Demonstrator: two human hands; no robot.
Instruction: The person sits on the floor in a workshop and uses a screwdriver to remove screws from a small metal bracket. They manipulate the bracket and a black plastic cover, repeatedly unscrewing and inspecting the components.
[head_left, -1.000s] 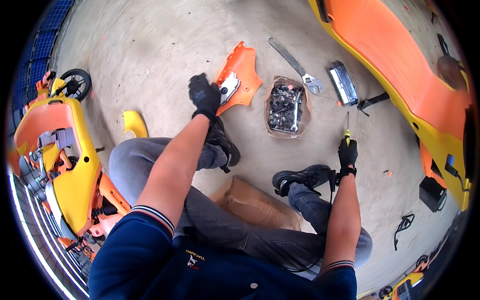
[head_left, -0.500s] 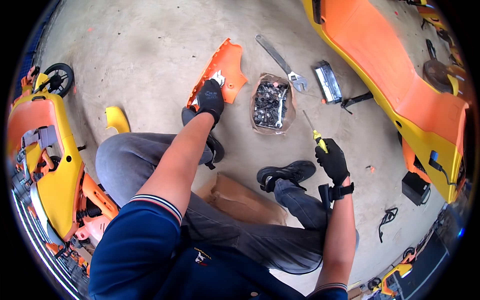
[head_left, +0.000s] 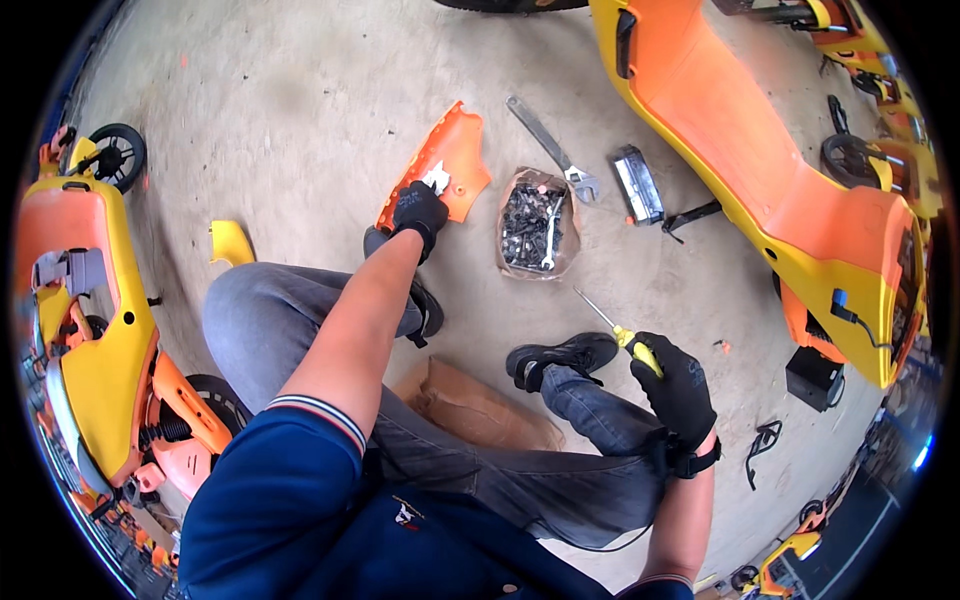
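Note:
My gloved left hand (head_left: 419,208) is closed at the lower part of an orange curved plastic panel (head_left: 461,150) with a row of small tabs along its edge; its fingertips are partly hidden. A white patch or scrap (head_left: 437,178) shows on the panel just beyond the fingers. In my gloved right hand (head_left: 676,388) is a screwdriver with a yellow-green handle (head_left: 640,350), its thin shaft pointing away and left above my right shoe. Between the hands and farther off stands an open bag of dark screws and small parts (head_left: 527,225), a small wrench (head_left: 553,235) lying on top.
An adjustable wrench (head_left: 545,133) and a black-and-silver box-shaped part (head_left: 638,185) lie beyond the bag. Brown cardboard (head_left: 480,410) rests between my legs. A yellow-orange vehicle body (head_left: 750,130) spans the right; another (head_left: 105,370) stands left. A yellow piece (head_left: 231,243) lies nearby.
My right hand has come nearer my body with the screwdriver, whose tip has swung left and down. My left hand stays at the panel. The whole view has shifted slightly.

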